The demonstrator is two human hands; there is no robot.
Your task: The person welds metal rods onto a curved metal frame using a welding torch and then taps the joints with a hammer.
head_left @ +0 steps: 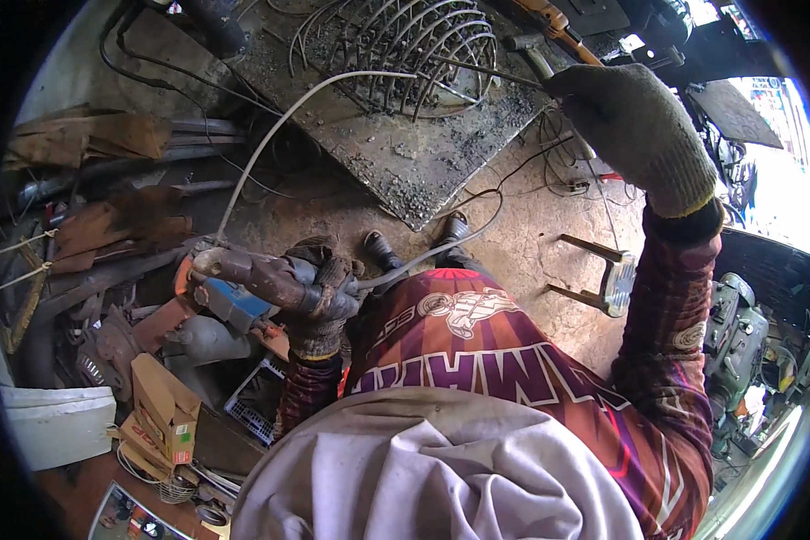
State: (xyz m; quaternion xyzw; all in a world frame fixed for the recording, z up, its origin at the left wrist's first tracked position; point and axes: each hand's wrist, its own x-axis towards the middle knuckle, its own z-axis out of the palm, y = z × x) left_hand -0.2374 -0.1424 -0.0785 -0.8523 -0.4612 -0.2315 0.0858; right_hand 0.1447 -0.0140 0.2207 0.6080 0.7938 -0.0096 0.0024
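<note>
My left hand (319,306), in a dark worn glove, is wrapped round a brown welding electrode holder (252,273). A pale curved rod (283,121) rises from its jaws and arches to the metal table. A grey cable (423,256) leaves its other end. My right hand (639,121), in a grey knitted glove, is closed on a thin dark rod (490,72) at the far right. That rod points left to a ribbed cage of bent metal rods (409,54) on the table (396,171). The pale rod's tip lies at the cage's near side. My right fingertips are partly hidden.
Grey slag bits litter the table, whose corner points towards my feet. A hammer (538,61) lies by my right hand. A small metal stool (616,283) stands on the floor at right. Cardboard boxes (166,409), pipes and scrap crowd the left. A grey machine (733,333) stands at far right.
</note>
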